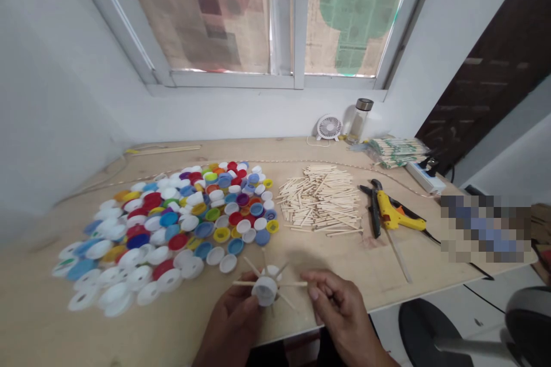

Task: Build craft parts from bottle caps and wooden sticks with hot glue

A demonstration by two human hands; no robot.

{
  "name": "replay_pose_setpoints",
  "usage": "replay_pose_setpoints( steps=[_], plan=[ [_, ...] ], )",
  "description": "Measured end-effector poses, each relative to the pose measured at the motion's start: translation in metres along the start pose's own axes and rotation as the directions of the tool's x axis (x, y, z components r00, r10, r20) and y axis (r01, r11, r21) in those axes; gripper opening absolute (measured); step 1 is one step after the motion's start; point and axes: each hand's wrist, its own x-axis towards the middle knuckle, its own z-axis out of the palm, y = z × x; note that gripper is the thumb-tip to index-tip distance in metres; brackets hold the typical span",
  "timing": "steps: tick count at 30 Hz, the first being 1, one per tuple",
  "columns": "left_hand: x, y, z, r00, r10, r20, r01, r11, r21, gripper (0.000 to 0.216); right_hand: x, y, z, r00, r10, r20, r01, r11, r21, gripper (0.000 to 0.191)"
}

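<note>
Near the table's front edge, my left hand (pixel 236 315) is closed around a white bottle cap (pixel 264 291). Short wooden sticks stick out from the cap like spokes. A second white cap (pixel 273 273) shows just behind it, partly hidden by the sticks. To the right, my right hand (pixel 338 304) has its thumb and fingers pinched at the outer end of the stick (pixel 293 284) that points right. Many loose bottle caps (pixel 178 241) in several colours are spread to the left, and a pile of short wooden sticks (pixel 321 198) lies beyond my hands.
A yellow glue gun (pixel 398 215) with a glue stick lies at right, beside a black-handled tool (pixel 373 209). Further back are a power strip (pixel 426 178), bagged sticks (pixel 398 151), a glass bottle (pixel 359 121) and a small fan (pixel 329 127). A cord (pixel 344 163) crosses the table.
</note>
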Motion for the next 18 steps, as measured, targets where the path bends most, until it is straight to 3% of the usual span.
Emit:
replay_pose_setpoints(
  steps=[2, 5, 10, 11, 15, 18],
  plan=[
    [0.010, -0.003, -0.005, 0.997, -0.050, 0.056, 0.052, 0.998, -0.031, 0.040, -0.004, -0.004, -0.012, 1.000, -0.024, 0.019, 0.025, 0.997, -0.073, 0.034],
    [0.015, -0.001, -0.006, 0.998, 0.014, 0.057, -0.012, 0.999, -0.045, 0.033, -0.016, -0.009, -0.041, 0.996, -0.087, 0.017, 0.089, 0.977, -0.195, 0.029],
    [0.011, 0.010, -0.005, 0.998, 0.058, 0.019, -0.058, 0.998, 0.013, 0.014, -0.035, -0.017, -0.107, 0.949, -0.085, -0.302, -0.024, 0.940, -0.339, 0.030],
    [0.011, 0.012, -0.005, 0.998, 0.066, 0.007, -0.066, 0.998, 0.022, 0.012, -0.036, -0.019, -0.119, 0.955, -0.087, -0.282, -0.029, 0.924, -0.382, 0.030],
    [0.014, 0.014, -0.008, 0.997, 0.081, -0.022, -0.079, 0.995, 0.065, 0.011, -0.026, -0.017, -0.162, 0.987, -0.158, -0.018, 0.109, 0.757, -0.644, 0.030],
    [0.017, 0.016, -0.007, 1.000, 0.028, 0.010, -0.028, 0.998, 0.059, 0.012, -0.001, 0.004, -0.194, 0.946, -0.289, -0.145, 0.046, 0.564, -0.824, 0.037]
  ],
)
